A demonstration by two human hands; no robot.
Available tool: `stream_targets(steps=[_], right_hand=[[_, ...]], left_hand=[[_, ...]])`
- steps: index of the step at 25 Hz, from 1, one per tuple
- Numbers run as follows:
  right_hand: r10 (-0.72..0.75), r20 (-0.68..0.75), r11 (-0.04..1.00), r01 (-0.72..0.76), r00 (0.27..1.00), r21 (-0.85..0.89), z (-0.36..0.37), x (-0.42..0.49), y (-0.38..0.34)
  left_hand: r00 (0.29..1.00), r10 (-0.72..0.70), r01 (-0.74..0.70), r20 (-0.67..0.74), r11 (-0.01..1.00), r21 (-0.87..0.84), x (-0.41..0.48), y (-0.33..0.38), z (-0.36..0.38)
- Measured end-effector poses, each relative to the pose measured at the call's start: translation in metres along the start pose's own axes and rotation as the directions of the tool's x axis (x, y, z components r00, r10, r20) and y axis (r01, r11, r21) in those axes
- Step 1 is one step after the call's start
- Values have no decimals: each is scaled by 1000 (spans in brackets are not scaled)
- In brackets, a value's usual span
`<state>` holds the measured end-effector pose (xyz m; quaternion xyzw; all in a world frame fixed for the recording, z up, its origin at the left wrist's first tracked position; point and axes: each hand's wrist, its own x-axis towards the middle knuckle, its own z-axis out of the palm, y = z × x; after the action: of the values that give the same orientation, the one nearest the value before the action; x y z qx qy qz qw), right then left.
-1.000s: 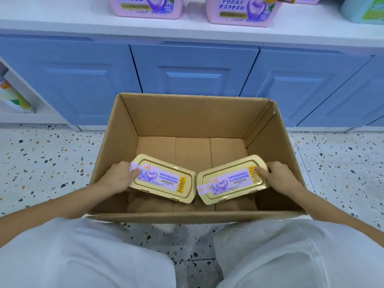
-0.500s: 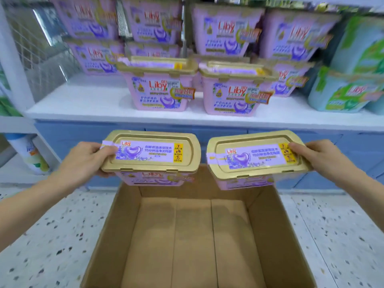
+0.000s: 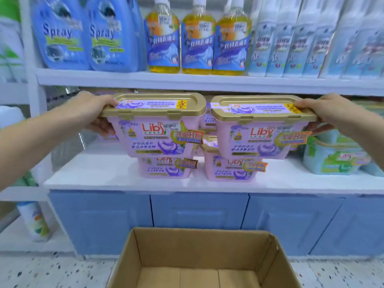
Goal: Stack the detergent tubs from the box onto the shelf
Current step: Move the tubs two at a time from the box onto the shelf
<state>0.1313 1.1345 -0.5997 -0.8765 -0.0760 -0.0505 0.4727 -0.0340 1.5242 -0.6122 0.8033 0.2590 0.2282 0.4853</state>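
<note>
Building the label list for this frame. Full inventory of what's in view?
left held tub: 1, pink, gold lid, held before the lower shelf
right held tub: 1, same colours, beside it
shelved tubs: 2 in front, more behind, pink, lower shelf
green tubs: at least 1, lower shelf, right
spray bottles: at least 2, blue, upper shelf, left
yellow bottles: 3, blue labels, upper shelf, middle
pale bottles: several, upper shelf, right
box: 1, brown, on the floor
cabinet doors: several, blue, under lower shelf
left hand: grips left held tub's outer end
right hand: grips right held tub's outer end
</note>
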Motion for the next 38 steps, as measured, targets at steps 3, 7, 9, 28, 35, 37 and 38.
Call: stream_targets(steps=[3,7,9,28,35,37,38], right_hand=[[37,-7,999,-37,999,14,2,21,-16],[93,31,994,-90,995,-66,13,45,-12],[117,44,988,-112,992,-105,21,54,-5],[2,55,994,-7,999,106,53,40,34],[-142,-155,937,183,978,299,101,20,122],[-124,-95,949,146,988,278,119,17,134],[-111,13,962,105,994,251,130,14,141]], left_hand=[[999,6,-6,32,1000,17,26,18,6],[997,-24,18,73,996,86,48,23,18],[995,-44,31,86,989,143,57,18,22],[998,-56,55,-35,998,-36,86,-16,38],[975,-76,41,-210,986,-164,31,-143,79],[993,-86,85,-80,996,-17,19,-164,96],[997,-65,67,-29,996,56,15,-166,103]])
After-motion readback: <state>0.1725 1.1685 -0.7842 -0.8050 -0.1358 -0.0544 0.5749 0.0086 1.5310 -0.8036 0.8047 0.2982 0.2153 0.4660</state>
